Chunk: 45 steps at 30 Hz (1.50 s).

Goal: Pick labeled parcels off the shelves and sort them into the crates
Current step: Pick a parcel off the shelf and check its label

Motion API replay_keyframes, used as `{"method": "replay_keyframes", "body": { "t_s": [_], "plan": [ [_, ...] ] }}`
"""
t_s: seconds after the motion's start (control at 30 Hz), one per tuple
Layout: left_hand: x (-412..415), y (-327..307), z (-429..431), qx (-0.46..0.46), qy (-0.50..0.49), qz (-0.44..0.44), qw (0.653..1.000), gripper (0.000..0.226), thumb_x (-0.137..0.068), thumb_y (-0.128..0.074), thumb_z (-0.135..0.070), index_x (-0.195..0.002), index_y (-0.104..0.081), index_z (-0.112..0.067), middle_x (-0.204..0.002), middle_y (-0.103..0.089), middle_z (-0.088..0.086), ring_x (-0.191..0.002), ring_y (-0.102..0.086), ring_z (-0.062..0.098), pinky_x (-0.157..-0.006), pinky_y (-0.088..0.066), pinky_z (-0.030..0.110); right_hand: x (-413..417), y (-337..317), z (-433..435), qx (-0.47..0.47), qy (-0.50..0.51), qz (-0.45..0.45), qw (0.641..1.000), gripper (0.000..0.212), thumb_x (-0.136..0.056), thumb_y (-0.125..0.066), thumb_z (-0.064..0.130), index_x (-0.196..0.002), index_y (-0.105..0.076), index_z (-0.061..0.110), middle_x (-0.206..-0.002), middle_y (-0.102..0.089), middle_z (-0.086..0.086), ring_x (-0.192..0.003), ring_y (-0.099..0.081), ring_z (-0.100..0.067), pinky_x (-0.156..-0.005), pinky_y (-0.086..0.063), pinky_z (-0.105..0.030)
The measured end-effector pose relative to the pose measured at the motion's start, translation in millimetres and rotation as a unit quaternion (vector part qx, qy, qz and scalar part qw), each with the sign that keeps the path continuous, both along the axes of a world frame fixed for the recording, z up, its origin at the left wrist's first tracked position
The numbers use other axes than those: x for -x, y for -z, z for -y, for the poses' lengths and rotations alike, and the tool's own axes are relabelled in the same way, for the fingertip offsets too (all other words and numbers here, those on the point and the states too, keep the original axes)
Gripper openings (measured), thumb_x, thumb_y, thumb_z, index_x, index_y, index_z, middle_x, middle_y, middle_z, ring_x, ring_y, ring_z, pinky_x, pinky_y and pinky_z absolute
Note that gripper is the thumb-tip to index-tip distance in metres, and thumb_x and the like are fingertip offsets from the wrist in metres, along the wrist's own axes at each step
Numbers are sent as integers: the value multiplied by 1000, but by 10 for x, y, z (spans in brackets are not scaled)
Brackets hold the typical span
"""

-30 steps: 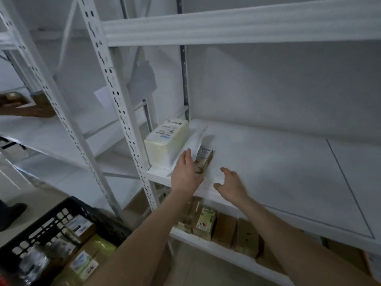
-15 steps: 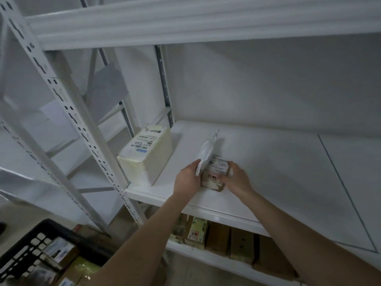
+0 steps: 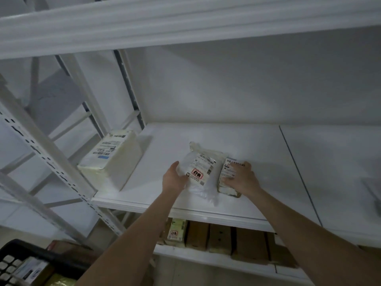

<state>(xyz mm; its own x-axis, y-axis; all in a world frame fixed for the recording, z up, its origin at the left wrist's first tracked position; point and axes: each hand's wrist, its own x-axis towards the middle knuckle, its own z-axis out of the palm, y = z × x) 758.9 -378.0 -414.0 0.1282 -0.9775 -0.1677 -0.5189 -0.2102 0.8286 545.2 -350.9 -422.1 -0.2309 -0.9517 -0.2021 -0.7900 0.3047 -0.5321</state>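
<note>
Bag parcel (image 3: pixel 199 172), right of the big box (image 3: pixel 111 159), is gripped by the left hand (image 3: pixel 174 178); the right hand (image 3: pixel 242 179) grips the small parcel (image 3: pixel 225 175). Lift the 2 slowly; plastic may slip.

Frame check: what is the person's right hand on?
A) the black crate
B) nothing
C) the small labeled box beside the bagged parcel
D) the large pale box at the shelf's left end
C: the right hand grips the small labeled box on the shelf, while the left hand holds the bagged parcel; the large pale box stands untouched.
</note>
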Motion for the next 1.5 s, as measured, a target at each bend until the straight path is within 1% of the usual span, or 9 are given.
{"method": "replay_keyframes", "body": {
  "t_s": [0.17, 0.23, 0.4, 0.57, 0.77, 0.93, 1.1, 1.27, 1.5],
  "plan": [
    [-13, 12, -33, -29, 98, 309, 946, 73, -80, -69, -27, -143, -31, -20, -135, -39, 10, -124, -42, 27, -94, -45, 39, 164, 43, -41, 7, 43, 3, 999, 75, -89, -61, 41, -150, -21, 22, -153, -14, -11, -131, -38, -33, -107, -37, -41],
    [102, 8, -67, 6, 134, 332, 934, 74, -81, -69, -29, -143, -31, -22, -140, -30, 7, -128, -36, 26, -95, -44, 39, 253, 49, -82, 32, 87, -4, 996, 64, -92, -57, 39, -145, -28, 18, -147, -26, -14, -126, -42, -35, -103, -41, -44],
    [661, 3, -195, 98, 228, 205, 947, 53, -92, -47, -6, -143, -37, -8, -145, -42, 12, -127, -47, 30, -102, -43, 37, 348, 95, -179, 13, 148, 38, 988, 58, -92, -51, 49, -130, -42, 6, -127, -45, -18, -115, -49, -36, -95, -46, -42],
    [1086, 13, -341, 34, 241, 104, 964, 27, -97, -42, -9, -121, -53, 0, -112, -64, 17, -97, -60, 28, -64, -39, 18, 305, 173, -307, 10, 103, 105, 989, 43, -96, -45, 44, -115, -65, 12, -109, -66, -11, -97, -62, -26, -91, -50, -40],
    [1063, -67, -420, 27, 153, -36, 987, 42, -90, -55, -5, -132, -53, -9, -122, -65, 7, -111, -60, 21, -95, -47, 29, 317, 110, -356, 113, 154, 276, 942, 37, -84, -70, 20, -117, -56, 14, -114, -64, -5, -98, -61, -20, -87, -51, -33],
    [923, -194, -450, 45, 65, -126, 989, 41, -89, -56, -5, -129, -56, -11, -118, -66, 10, -106, -63, 28, -93, -51, 45, 79, -23, -303, 149, 112, 278, 942, 37, -85, -67, 15, -119, -53, 18, -116, -65, -3, -97, -64, -20, -88, -53, -42],
    [451, -183, -577, 40, -25, -172, 984, 47, -90, -52, 1, -134, -49, -14, -119, -65, 10, -106, -62, 28, -89, -54, 40, -392, -65, -281, 147, 35, 312, 938, 35, -87, -65, 14, -119, -54, 17, -117, -65, -2, -99, -64, -20, -89, -52, -44],
    [-191, -46, -965, 27, -134, -195, 971, 52, -87, -50, 8, -134, -48, -15, -113, -67, 9, -97, -66, 26, -87, -55, 43, -1045, 85, -365, 149, -80, 255, 952, 23, -89, -62, 15, -111, -59, 19, -112, -66, 1, -92, -62, -13, -77, -50, -29],
    [-1066, 289, -1803, 38, -264, -133, 955, 42, -91, -49, -4, -131, -55, -19, -119, -67, 2, -106, -64, 20, -93, -52, 43, -2158, 401, -829, 110, -257, 189, 941, 34, -90, -61, 18, -123, -59, 24, -115, -65, 2, -84, -59, -10, -61, -46, -17]
  ]
}}
